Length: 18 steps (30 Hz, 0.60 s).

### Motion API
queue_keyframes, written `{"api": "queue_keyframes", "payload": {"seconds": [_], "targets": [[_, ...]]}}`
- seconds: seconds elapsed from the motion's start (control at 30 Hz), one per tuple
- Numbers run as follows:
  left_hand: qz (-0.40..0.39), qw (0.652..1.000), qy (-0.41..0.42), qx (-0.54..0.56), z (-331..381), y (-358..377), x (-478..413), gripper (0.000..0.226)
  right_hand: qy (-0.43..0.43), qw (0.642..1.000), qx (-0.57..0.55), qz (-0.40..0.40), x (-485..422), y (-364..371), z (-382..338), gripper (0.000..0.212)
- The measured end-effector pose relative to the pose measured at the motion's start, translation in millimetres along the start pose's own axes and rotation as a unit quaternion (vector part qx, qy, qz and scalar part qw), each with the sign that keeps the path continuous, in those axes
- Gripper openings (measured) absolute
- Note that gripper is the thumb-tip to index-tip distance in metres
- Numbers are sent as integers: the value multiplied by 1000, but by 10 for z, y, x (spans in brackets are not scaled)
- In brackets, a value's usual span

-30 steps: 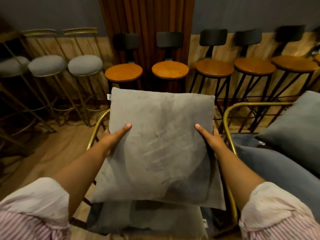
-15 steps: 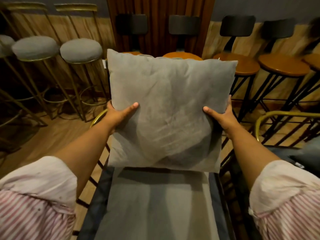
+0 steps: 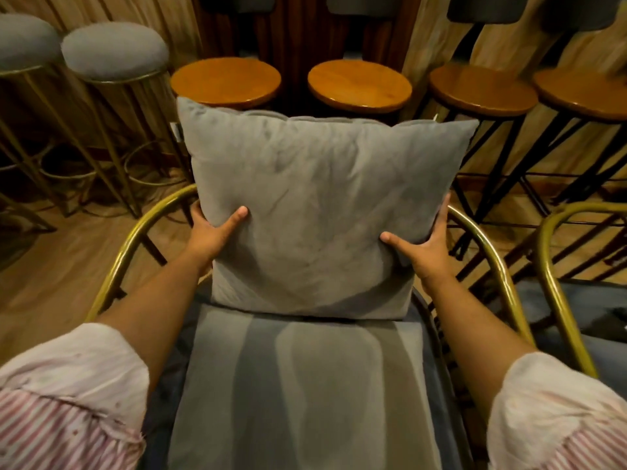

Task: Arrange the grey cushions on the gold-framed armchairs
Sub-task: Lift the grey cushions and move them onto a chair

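Two armchairs: the near gold-framed armchair (image 3: 135, 232) fills the middle of the view, and a second gold frame (image 3: 549, 266) stands just beside it at the right, mostly cut off.
Seat cushion: a flat grey pad (image 3: 298, 395) lies along the near chair's seat, already in place.
Back cushion: the square grey cushion (image 3: 315, 212) stands upright at the rear of the seat, its lower edge touching the pad (probably being set as a backrest against the curved rail, which it hides).
Left hand: the left hand (image 3: 207, 235) clamps the cushion's lower left edge, thumb on the front, fingers hidden behind.
Right hand: the right hand (image 3: 424, 249) grips the lower right edge the same way, a matched hold that keeps the cushion square.
Stools: round wooden stools (image 3: 225, 81) line the wall behind.
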<state>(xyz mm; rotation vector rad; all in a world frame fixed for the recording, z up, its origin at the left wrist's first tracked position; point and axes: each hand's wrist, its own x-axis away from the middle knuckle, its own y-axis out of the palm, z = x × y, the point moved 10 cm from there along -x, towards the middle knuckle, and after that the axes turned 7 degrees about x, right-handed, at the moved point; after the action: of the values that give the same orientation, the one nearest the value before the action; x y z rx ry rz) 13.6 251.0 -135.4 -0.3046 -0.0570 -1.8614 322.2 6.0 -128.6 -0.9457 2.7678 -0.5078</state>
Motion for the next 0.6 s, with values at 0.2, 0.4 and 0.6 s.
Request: {"api": "queue_keyframes", "payload": {"seconds": [0.2,0.4,0.6], "targets": [[-5,999,-35,-8,-573,91,-182,100,18,1000,9,7,30,233,515,126],[19,997,-51,-49,-640,129,-309,105,19,999,33,-4,-37,347,689,126],[3,994,-80,-73,-559,129,54,96,59,993,70,-80,241,347,660,110]]}}
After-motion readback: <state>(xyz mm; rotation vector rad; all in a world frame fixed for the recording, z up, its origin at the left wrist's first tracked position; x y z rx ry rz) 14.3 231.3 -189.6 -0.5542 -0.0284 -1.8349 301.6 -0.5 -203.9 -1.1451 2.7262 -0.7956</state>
